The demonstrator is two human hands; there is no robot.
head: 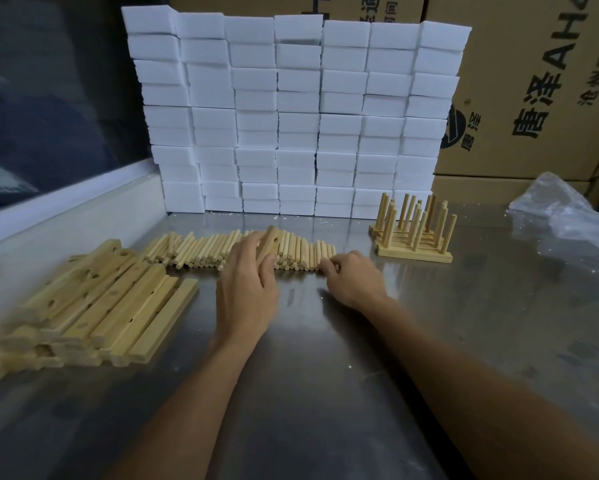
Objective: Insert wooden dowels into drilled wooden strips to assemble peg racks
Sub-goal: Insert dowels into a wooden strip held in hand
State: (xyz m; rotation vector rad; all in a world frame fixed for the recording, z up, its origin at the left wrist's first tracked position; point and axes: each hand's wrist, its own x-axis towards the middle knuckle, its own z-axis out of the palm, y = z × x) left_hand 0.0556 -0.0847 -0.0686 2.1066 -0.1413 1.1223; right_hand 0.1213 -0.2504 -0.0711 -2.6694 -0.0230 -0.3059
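A row of loose wooden dowels [204, 251] lies across the steel table [325, 341] in front of me. My left hand [247, 289] grips a drilled wooden strip [271, 241], tilted up over the dowels with one hole showing. My right hand [351, 278] has curled fingers pinching dowels at the right end of the row. A pile of drilled strips [93, 303] lies at the left. Several finished peg racks [414, 230] with upright dowels stand stacked at the right.
A wall of white foam blocks [291, 112] stands behind the dowels. Cardboard boxes [540, 81] are stacked at the back right. A crumpled clear plastic bag [568, 213] lies at the far right. A dark panel with a white ledge borders the left.
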